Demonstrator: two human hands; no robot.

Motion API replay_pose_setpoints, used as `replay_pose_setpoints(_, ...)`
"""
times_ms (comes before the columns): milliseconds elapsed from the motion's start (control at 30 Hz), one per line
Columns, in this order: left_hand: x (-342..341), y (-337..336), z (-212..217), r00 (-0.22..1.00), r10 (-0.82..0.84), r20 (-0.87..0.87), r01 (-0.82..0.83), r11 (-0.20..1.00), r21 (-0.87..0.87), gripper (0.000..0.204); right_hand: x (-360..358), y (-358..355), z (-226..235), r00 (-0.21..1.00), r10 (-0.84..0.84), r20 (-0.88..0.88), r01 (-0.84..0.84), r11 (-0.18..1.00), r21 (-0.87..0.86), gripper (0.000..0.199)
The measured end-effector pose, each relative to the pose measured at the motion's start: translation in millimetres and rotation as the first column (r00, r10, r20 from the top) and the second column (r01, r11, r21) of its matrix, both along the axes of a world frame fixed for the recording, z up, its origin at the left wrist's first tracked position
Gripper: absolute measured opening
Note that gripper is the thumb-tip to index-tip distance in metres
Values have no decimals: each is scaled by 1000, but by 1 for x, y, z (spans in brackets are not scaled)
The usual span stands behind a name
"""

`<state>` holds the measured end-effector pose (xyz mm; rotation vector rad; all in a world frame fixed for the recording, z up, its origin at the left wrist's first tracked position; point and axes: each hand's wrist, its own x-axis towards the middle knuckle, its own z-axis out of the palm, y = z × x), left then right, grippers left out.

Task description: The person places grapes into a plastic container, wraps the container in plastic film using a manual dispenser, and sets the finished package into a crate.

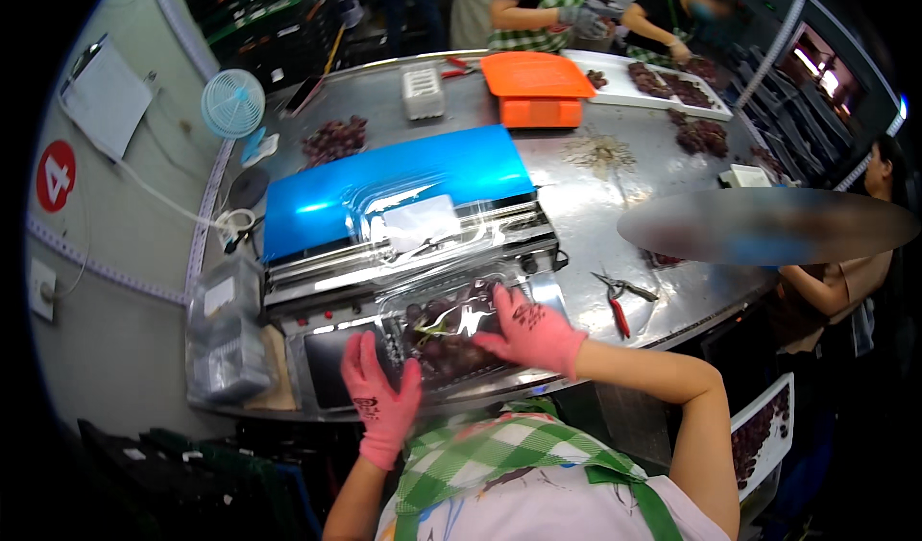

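Observation:
A clear plastic tray of dark red grapes [444, 357] lies in front of a wrapping machine with a blue cover [403, 181], shiny clear film over it. My right hand [533, 332], in a pink glove, rests on the tray's right side, its thumb and fingers apart along the edge. My left hand [382, 399], gloved the same way, is at the tray's left end with its fingers spread. Beneath its fingertips is a dark flat plate [341, 368]; whether they touch the plate or the tray I cannot tell.
Stacked clear trays [226, 349] stand left. Red-handled pruning shears [619, 315] lie right. Behind the machine are an orange scale [536, 85], a grape bunch [334, 142] and a small fan [232, 103]. Co-workers [533, 8] stand across the metal table; another person [836, 282] is at right.

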<state>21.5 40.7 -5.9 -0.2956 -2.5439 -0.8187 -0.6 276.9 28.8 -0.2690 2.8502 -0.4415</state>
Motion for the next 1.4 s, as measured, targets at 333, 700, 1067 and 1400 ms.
replay_pose_setpoints(333,18,-3,-34,897,-55,439,-128,917,377,41,-90,-10,60,917,-99,-386,-38,942,-332,53)
replay_pose_setpoints(700,37,-25,-2,555,-419,719,-601,395,695,51,-101,49,38,985,21,171,142,467,-873,46)
replay_pose_setpoints(1067,27,-31,11,355,-671,651,-409,514,754,28,57,53,-34,723,-158,673,689,244,-683,31)
replay_pose_setpoints(1400,18,-34,-1,309,-633,710,-348,619,704,18,70,23,-75,800,-325,504,520,-42,-853,2)
